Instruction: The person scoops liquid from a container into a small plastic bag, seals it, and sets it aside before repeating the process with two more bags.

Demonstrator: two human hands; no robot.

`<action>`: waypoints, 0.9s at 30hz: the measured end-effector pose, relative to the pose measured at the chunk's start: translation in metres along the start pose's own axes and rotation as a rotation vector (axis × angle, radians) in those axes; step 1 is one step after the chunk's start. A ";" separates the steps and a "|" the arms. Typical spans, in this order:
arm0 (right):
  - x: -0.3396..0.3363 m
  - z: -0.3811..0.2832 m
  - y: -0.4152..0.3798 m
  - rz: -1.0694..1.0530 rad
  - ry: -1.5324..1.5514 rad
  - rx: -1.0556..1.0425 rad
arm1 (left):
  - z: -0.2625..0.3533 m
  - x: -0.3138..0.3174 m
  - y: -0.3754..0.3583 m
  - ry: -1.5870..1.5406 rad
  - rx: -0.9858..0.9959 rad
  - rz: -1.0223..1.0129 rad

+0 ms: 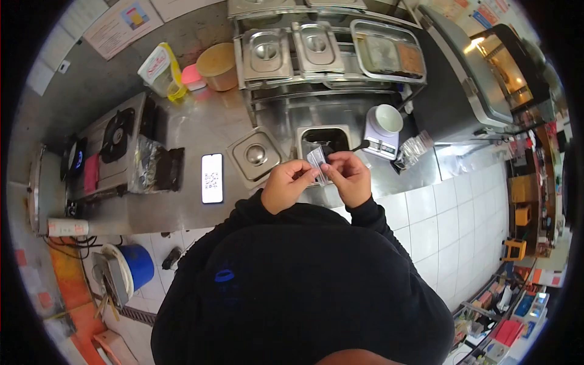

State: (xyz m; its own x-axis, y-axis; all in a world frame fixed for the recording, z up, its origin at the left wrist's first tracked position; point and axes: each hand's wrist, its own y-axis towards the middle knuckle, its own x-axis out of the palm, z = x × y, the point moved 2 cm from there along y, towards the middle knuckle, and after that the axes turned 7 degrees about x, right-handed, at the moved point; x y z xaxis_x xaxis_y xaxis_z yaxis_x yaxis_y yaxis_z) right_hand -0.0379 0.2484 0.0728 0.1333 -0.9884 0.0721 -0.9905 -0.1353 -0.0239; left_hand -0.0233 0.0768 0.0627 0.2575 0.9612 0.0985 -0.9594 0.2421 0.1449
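Note:
Between my two hands, over the front of an open steel food pan (348, 135), is a small clear plastic bag (317, 159). My left hand (289, 184) pinches its left side with thumb and fingers. On its right side, the thumb and bent fingers of my right hand (350, 179) grip it too. Dark contents and a black handle (361, 146) show in the pan. Left of it lies a steel lid (256, 154) with a round knob. To the right, a white bowl (388, 118) stands on a kitchen scale (382, 146).
A lit phone (212, 178) lies on the steel counter (188, 134). Lidded pans (266, 53) sit on a rack behind. At left is a gas stove (121, 137); a crumpled plastic bag (413, 149) lies right of the scale. A blue bucket (139, 267) stands on the floor.

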 end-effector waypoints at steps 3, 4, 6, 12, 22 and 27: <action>0.006 0.009 -0.002 -0.050 0.017 -0.028 | -0.005 -0.006 -0.007 -0.034 0.021 0.092; 0.010 0.003 -0.006 -0.154 -0.035 0.000 | -0.006 -0.007 -0.008 -0.018 0.016 0.094; 0.017 0.001 -0.009 -0.263 -0.072 0.059 | -0.004 -0.009 -0.008 0.057 0.022 0.080; 0.014 -0.010 -0.008 -0.341 -0.069 0.284 | 0.023 -0.008 -0.008 0.321 0.202 0.043; 0.009 -0.015 0.000 -0.093 -0.840 -0.381 | 0.023 -0.006 -0.005 0.981 0.322 -0.021; 0.009 -0.010 -0.001 -0.362 -0.709 -0.440 | 0.069 0.005 0.000 0.783 0.713 -0.076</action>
State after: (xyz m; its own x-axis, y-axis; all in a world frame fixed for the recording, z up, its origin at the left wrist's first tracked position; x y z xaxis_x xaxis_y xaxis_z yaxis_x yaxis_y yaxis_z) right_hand -0.0363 0.2408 0.0837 0.2840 -0.7206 -0.6325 -0.7878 -0.5514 0.2745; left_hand -0.0135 0.0726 0.1309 -0.0752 0.8253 -0.5596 -0.5890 0.4161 0.6928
